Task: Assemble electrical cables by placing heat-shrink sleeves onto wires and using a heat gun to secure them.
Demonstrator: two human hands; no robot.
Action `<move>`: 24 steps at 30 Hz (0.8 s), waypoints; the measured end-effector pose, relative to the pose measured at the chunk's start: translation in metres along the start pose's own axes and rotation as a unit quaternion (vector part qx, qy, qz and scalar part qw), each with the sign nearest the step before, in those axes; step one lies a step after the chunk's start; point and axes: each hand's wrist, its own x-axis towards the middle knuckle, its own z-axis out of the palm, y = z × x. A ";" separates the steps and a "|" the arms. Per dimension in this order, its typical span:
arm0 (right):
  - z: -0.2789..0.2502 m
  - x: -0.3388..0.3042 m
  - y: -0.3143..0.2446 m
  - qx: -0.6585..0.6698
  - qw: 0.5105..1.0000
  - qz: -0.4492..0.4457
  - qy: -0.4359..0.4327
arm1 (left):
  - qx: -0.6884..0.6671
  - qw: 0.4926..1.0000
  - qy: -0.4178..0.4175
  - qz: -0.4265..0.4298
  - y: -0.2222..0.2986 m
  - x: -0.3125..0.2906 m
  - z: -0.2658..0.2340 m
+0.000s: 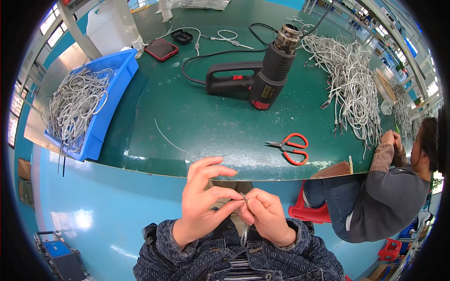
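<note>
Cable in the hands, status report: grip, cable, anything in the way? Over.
Left hand and right hand both pinching cable. Cable's loose length hanging below the fingers. Scissors and heat gun on table, apart from hands.

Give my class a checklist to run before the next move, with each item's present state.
1. Slim grey cable held in left hand and right hand: ok.
2. Orange-red-handled metal scissors put down, out of both hands: ok.
3. Black pistol-shaped heat gun standing nozzle-up: ok.
4. Heat gun switched off: cannot tell.
5. Green tabletop free of loose pieces: not ok; a thin, pale curved strand lies there.
</note>
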 end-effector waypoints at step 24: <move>-0.002 0.001 0.003 0.024 1.000 -0.018 0.006 | 0.053 0.997 0.044 0.042 0.003 -0.002 0.010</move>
